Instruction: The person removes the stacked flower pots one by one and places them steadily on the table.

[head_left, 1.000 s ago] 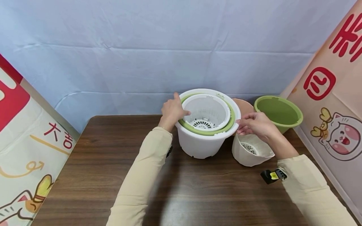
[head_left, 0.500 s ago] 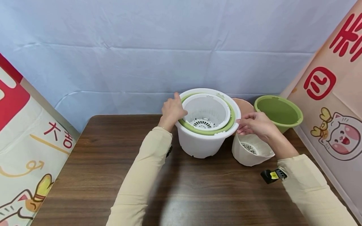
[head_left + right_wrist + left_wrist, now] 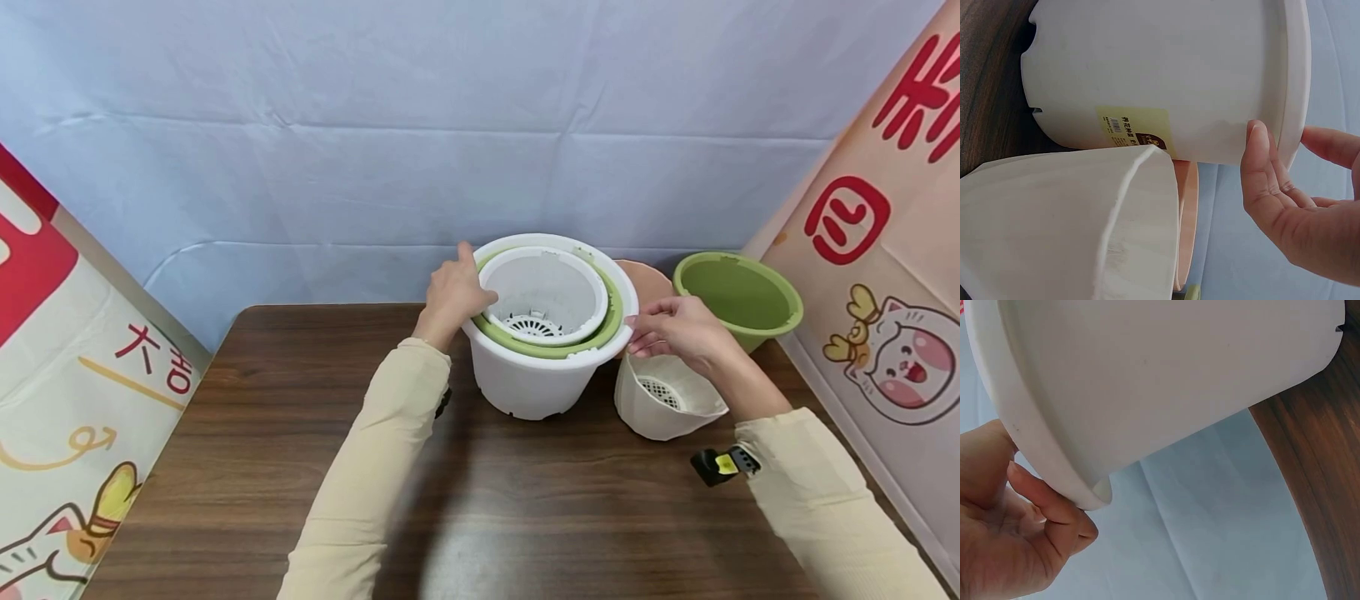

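Note:
A large white flower pot (image 3: 536, 387) stands upright on the table. Nested inside it are a green pot (image 3: 611, 329) and a smaller white pot (image 3: 551, 287) with slots in its bottom. My left hand (image 3: 453, 292) grips the large pot's left rim, with the thumb reaching over towards the inner pots. In the left wrist view, fingers (image 3: 1054, 509) curl beneath that rim. My right hand (image 3: 678, 329) pinches the opposite rim between thumb and fingers, and the right wrist view shows a yellow label (image 3: 1138, 131) on the pot's wall.
A cream pot (image 3: 660, 417) with a grid bottom stands close at the right, below my right hand. Behind it are a peach pot (image 3: 643, 279) and a green pot (image 3: 738, 296). The brown table (image 3: 300, 450) meets a pale cloth backdrop (image 3: 337, 183).
The inner white pot has shifted slightly left within the nest, and my left hand has moved a little left with it. My right hand has stayed on the rim.

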A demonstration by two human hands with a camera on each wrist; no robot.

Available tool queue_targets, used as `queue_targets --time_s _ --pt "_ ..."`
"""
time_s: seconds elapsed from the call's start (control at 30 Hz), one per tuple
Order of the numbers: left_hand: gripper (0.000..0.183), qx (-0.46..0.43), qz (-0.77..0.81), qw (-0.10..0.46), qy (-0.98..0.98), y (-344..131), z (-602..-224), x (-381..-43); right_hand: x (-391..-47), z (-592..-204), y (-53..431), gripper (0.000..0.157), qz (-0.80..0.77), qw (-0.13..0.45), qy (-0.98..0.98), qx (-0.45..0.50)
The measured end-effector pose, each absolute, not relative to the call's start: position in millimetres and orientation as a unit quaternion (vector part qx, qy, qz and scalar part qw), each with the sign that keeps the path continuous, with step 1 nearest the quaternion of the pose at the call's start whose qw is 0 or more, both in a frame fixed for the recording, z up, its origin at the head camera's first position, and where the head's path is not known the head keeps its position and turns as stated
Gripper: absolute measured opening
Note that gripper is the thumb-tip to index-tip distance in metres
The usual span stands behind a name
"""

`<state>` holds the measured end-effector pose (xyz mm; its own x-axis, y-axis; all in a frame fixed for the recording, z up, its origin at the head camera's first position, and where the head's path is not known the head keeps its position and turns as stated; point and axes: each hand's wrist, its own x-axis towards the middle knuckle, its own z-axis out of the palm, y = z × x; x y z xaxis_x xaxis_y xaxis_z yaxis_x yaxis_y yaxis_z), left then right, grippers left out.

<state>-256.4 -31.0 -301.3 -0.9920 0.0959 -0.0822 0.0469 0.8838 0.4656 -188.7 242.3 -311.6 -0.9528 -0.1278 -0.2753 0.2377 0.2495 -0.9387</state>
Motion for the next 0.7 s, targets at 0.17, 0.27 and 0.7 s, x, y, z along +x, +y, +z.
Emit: queue_targets --time_s 0.17,0.27,0.7 --pt "0.074 0.040 0.242 0.057 0.968 -31.1 -300.4 -256.9 -188.4 -311.9 242.2 0.026 -0.617 0.150 0.772 0.032" --pt "0.074 0.044 0.238 0.054 0.969 -30.9 -299.9 -257.1 -187.8 -311.4 241.9 0.026 -0.618 0.149 0.772 0.032" --pt "0.078 0.056 0.252 0.061 0.964 -31.5 -298.5 -255.9 -187.3 -311.8 241.9 0.028 -0.615 0.147 0.774 0.030"
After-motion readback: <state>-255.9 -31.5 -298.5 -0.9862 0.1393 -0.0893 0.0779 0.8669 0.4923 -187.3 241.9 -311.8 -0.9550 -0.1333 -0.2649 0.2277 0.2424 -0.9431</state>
